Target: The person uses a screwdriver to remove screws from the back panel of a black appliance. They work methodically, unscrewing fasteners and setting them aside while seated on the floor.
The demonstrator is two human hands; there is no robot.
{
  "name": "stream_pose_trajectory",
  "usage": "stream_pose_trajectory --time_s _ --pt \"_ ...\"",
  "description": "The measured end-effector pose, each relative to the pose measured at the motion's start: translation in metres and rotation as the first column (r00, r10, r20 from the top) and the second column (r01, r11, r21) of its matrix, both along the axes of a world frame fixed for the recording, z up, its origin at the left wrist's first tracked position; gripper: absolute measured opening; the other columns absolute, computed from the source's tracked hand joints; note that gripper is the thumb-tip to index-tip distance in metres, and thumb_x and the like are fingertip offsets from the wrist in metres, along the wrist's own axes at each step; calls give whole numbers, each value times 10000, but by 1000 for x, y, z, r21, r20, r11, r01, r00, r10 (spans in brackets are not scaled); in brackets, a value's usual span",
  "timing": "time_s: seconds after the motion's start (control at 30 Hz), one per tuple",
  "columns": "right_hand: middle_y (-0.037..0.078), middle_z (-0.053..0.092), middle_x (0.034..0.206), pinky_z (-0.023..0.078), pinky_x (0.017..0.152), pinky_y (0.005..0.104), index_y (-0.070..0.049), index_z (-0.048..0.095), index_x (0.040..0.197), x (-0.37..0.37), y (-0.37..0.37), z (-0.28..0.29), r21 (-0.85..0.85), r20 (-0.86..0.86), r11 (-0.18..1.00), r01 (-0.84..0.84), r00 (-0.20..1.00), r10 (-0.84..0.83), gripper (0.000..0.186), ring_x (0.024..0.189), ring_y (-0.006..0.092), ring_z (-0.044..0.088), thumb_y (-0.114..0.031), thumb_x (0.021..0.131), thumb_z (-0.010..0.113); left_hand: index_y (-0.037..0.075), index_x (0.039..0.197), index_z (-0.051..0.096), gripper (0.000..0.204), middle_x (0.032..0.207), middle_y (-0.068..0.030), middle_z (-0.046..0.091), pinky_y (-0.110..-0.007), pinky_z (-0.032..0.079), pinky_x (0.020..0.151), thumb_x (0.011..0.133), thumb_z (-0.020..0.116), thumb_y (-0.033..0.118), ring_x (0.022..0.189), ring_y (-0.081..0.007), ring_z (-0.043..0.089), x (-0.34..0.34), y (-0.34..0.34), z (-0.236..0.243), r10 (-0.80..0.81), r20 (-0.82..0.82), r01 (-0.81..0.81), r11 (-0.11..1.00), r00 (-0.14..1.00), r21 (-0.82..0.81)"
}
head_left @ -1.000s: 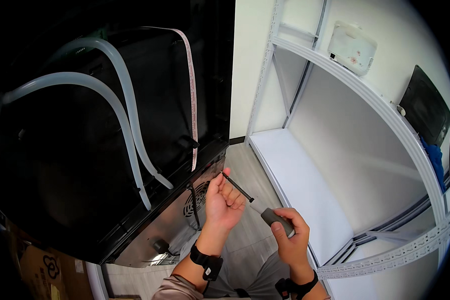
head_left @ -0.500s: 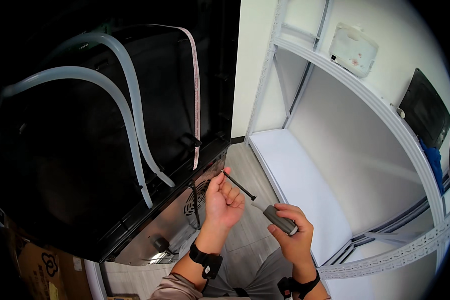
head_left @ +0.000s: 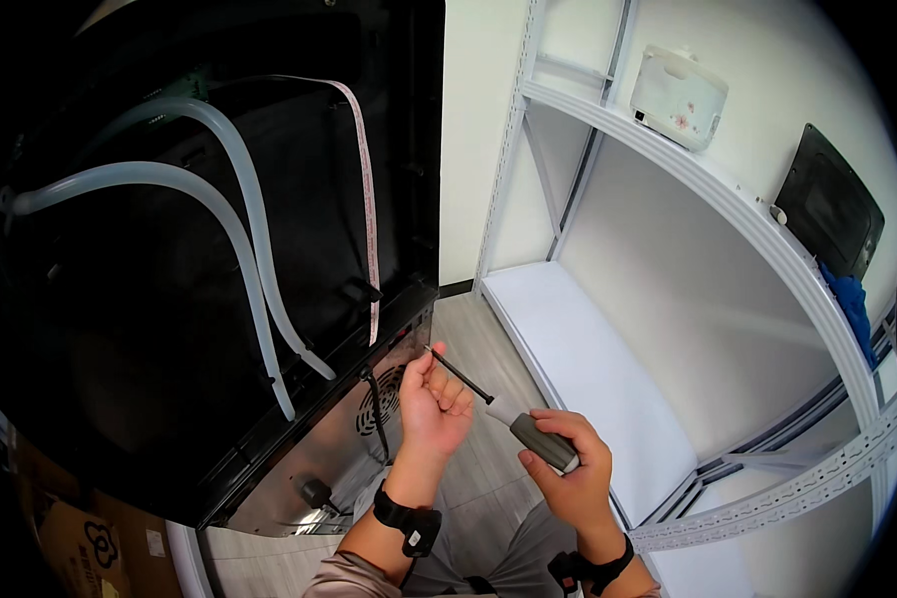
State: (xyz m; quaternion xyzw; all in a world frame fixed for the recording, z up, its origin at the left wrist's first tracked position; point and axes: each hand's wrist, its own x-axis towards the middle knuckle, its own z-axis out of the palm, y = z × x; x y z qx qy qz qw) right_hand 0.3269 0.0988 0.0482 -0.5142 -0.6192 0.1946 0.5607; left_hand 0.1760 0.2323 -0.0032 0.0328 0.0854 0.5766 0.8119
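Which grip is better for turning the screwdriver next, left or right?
Probably the right grip: it holds the screwdriver by the thick grey handle, which looks easier to turn. The left grip is up by the thin tip.

white rack [head_left: 588, 369] | pale flowered case [head_left: 680, 98] | black panel [head_left: 829, 204] | blue cloth [head_left: 849, 307] | cardboard box [head_left: 68, 548]

The screwdriver [head_left: 503, 410] was coloured dark grey on the handle [head_left: 541, 442] and black along the shaft [head_left: 462, 375]. Black was shown by the big panel [head_left: 140, 299], milky blue-grey by the two hoses [head_left: 252, 289], and white marked with pink by the flat cable [head_left: 368, 214]. The shelf [head_left: 588, 364] was finished in white; the white case [head_left: 680, 90] was patterned with reddish flowers. The brown carton [head_left: 75, 553] was marked with a black flower outline.
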Motion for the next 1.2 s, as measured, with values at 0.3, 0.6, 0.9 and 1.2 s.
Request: stream_pose_trajectory --time_s 0.3,0.6,0.9,1.2 --pt "148 670 1138 498 886 351 -25 644 1034 24 -19 -9 24 -38 999 -22 999 23 344 1029 250 637 46 718 761 3 915 569 180 565 49 284 -251 227 435 935 484 160 468 -65 269 7 -16 -2 253 -332 -202 963 909 179" --pt "164 663 1135 489 906 344 -4 624 1033 48 -42 -29 -80 -195 996 -29 981 13 305 1039 216 627 -32 763 764 -12 833 564 203 549 48 345 -248 203 442 967 528 137 460 -48 264 4 -34 -33 268 -518 -64 924 812 377" --pt "151 684 1083 495 885 320 5 619 1044 48 -55 -46 -163 -183 987 -6 983 -24 272 982 198 640 -47 802 733 41 819 533 243 555 54 325 -247 212 440 993 542 210 466 -54 287 11 -46 -57 149 -616 -36 981 774 193" --pt "95 692 1010 484 653 224 7 619 1069 38 -48 -53 -241 -411 970 46 900 -145 221 744 85 589 -94 884 687 93 843 499 191 639 5 408 -284 283 474 955 406 217 507 -125 322 -7 -34 -80 -50 -213 24 992 976 -124"
